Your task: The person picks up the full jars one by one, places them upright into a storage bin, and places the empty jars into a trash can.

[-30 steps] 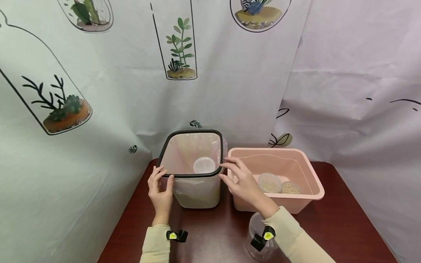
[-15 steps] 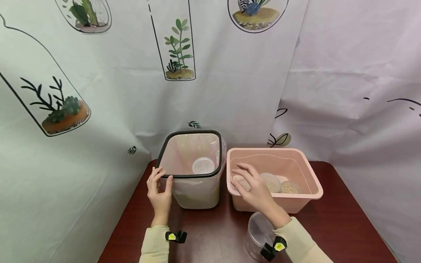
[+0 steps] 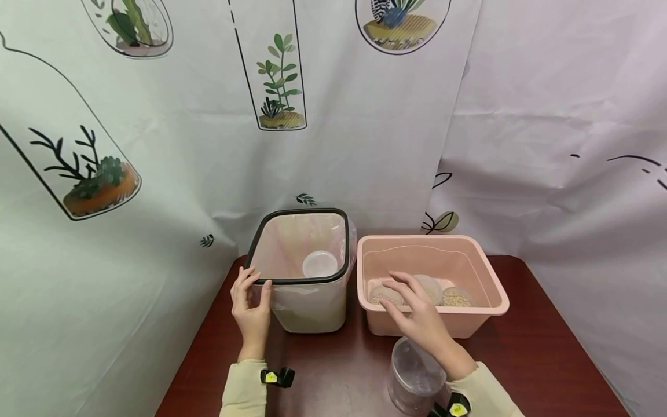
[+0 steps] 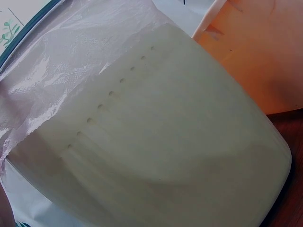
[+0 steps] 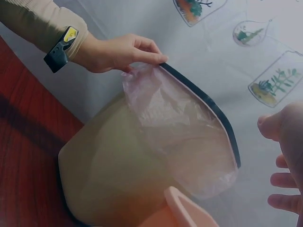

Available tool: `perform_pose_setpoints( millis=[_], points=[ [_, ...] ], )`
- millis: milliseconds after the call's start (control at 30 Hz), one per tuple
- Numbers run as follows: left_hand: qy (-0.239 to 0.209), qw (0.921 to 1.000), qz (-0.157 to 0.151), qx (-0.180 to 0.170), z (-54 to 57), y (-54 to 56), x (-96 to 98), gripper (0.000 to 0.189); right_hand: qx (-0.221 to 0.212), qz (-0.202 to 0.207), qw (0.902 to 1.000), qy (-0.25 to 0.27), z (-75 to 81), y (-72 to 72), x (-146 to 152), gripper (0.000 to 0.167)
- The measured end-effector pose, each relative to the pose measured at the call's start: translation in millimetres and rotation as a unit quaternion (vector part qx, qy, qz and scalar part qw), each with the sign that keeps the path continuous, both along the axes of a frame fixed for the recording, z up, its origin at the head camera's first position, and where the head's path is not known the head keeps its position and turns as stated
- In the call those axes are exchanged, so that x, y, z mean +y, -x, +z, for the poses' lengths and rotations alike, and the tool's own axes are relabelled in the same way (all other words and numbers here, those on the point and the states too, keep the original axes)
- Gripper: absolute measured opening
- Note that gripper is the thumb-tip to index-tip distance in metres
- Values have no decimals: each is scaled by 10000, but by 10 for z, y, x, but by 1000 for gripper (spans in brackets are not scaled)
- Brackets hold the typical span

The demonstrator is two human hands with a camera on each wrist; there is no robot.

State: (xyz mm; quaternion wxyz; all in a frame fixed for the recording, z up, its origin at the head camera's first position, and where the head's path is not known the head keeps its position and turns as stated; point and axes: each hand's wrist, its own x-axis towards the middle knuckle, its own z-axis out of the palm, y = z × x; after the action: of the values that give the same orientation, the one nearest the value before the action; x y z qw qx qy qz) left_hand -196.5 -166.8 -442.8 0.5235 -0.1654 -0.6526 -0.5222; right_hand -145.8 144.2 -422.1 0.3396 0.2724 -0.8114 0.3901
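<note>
My left hand (image 3: 252,313) grips the black rim (image 3: 307,281) of a trash bin (image 3: 310,315) at its near left corner. In the right wrist view its thumb lies on the rim, fingers curled behind. A thin plastic bag (image 5: 189,137) lines the bin, its edge folded down over the outside. A clear round container (image 3: 320,264) shows inside. Over the near side of a pink tub (image 3: 496,288), my right hand (image 3: 423,317) holds nothing, fingers loosely bent and thumb apart. Below it are a round container of pale grains (image 3: 385,295) and another (image 3: 430,286), partly hidden by the hand.
A container of tan beans (image 3: 457,297) sits farther right in the tub. On the dark red table (image 3: 537,353), a clear jar (image 3: 414,376) stands below the right forearm. A patterned curtain (image 3: 385,150) hangs directly behind the bin and tub.
My right hand has left the bin's right corner and moved right and toward me, over the pink tub. The left hand keeps its hold on the rim.
</note>
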Motion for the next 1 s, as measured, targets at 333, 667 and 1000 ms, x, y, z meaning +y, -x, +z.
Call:
perform_pose_setpoints(
  millis=[333,667,1000],
  points=[
    [-22,10000,0,-23,-8,-8,6,27,128,-237,9996,101,-189,-137,134,36],
    [-3,10000,-25,-1,-5,3,8,25,457,-478,9978,-66,-295,-359,199,35],
    [-16,10000,-5,64,-3,11,3,23,520,-569,9969,-152,-497,-549,304,37]
  ],
)
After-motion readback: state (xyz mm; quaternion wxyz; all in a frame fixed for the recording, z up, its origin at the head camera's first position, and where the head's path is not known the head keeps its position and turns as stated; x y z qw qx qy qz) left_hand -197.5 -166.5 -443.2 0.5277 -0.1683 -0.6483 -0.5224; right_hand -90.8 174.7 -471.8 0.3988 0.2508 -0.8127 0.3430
